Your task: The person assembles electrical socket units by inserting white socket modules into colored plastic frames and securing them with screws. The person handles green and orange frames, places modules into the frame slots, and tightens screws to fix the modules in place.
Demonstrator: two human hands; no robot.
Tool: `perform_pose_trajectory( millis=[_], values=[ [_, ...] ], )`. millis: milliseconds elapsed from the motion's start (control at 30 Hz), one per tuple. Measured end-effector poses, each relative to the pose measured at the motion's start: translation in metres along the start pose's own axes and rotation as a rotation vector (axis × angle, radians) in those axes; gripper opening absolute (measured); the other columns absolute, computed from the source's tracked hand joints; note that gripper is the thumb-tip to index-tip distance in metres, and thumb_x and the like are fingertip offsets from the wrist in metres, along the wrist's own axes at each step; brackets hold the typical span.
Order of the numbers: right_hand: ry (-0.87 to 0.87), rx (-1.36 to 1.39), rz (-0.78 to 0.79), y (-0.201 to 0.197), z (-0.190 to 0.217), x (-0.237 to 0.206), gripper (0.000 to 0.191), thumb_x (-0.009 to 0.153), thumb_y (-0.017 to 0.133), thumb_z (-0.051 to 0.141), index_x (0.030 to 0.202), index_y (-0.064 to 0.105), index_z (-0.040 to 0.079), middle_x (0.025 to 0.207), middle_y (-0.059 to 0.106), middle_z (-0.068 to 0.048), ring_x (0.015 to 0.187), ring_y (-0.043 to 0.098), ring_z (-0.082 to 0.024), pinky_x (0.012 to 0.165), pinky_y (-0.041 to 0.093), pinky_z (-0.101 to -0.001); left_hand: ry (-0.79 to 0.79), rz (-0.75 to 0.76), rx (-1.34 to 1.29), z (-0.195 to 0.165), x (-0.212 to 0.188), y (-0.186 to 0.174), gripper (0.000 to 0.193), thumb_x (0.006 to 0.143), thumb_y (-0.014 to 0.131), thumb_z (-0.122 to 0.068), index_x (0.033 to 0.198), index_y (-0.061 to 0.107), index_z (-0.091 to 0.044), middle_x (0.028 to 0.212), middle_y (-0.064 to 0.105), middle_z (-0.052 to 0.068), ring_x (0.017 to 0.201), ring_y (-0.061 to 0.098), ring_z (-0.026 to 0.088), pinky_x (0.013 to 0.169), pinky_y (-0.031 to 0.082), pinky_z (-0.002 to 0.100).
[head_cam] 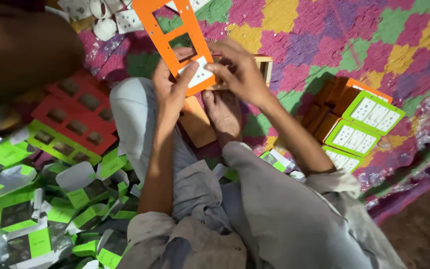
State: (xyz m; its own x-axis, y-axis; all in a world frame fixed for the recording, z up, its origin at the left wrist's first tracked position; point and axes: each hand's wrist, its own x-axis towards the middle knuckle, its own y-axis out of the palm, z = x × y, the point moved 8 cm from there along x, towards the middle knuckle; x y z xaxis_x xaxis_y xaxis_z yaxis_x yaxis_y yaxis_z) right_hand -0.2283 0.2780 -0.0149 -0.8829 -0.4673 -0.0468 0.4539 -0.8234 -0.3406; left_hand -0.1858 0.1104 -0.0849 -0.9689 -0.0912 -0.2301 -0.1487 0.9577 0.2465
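Observation:
I sit cross-legged and hold a long orange plastic frame (167,30) with rectangular cut-outs, tilted up and away from me. My left hand (169,87) grips its lower end, the thumb pressing a white switch module (201,73) set in the bottom opening. My right hand (238,69) closes on the frame's lower right edge beside that white module. A small wooden box (265,64) lies on the mat just behind my right hand. My bare foot (223,113) rests below both hands.
Red and green frames (78,122) lie stacked at left over a heap of green-and-white packets (51,209). Finished green and orange boards with white switches (362,127) are stacked at right. White sockets (108,17) lie at top. A patterned mat (324,35) covers the floor.

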Motion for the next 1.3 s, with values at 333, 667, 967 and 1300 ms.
perform_pose_trajectory(
  millis=[333, 667, 967, 1300],
  values=[
    [-0.077, -0.56, 0.172, -0.014, -0.048, 0.079, 0.017, 0.1, 0.076, 0.011, 0.117, 0.073, 0.008, 0.106, 0.07, -0.012, 0.098, 0.067, -0.032, 0.084, 0.055, -0.0426, 0.194, -0.456, -0.047, -0.025, 0.007, -0.068, 0.016, 0.105, 0.071, -0.007, 0.114, 0.059, -0.001, 0.105, 0.06, 0.001, 0.092, 0.055, 0.008, 0.082, 0.046, 0.023],
    [-0.197, -0.663, 0.014, 0.038, -0.036, 0.073, 0.022, 0.083, 0.082, 0.008, 0.103, 0.077, 0.014, 0.101, 0.064, -0.006, 0.1, 0.064, -0.031, 0.081, 0.054, -0.0424, 0.045, -0.438, -0.247, -0.009, 0.011, -0.062, 0.02, 0.103, 0.071, -0.014, 0.116, 0.06, -0.005, 0.105, 0.064, 0.002, 0.094, 0.058, 0.009, 0.083, 0.048, 0.025],
    [-0.201, -0.47, -0.157, 0.029, -0.026, 0.064, 0.015, 0.092, 0.082, 0.005, 0.106, 0.08, 0.009, 0.104, 0.066, -0.01, 0.099, 0.064, -0.027, 0.081, 0.055, -0.0374, 0.11, -0.367, -0.234, -0.017, 0.012, -0.045, 0.03, 0.101, 0.074, -0.007, 0.125, 0.056, -0.004, 0.118, 0.06, 0.005, 0.111, 0.063, 0.014, 0.101, 0.054, 0.029],
    [0.204, 0.365, -0.296, 0.012, -0.049, 0.005, 0.011, 0.098, 0.075, 0.001, 0.109, 0.075, -0.002, 0.102, 0.077, -0.008, 0.088, 0.071, -0.013, 0.081, 0.059, -0.0266, 0.058, -0.276, -0.164, -0.008, 0.015, -0.02, 0.029, 0.101, 0.073, -0.009, 0.122, 0.054, -0.004, 0.114, 0.062, 0.006, 0.103, 0.066, 0.013, 0.091, 0.057, 0.028]
  ],
)
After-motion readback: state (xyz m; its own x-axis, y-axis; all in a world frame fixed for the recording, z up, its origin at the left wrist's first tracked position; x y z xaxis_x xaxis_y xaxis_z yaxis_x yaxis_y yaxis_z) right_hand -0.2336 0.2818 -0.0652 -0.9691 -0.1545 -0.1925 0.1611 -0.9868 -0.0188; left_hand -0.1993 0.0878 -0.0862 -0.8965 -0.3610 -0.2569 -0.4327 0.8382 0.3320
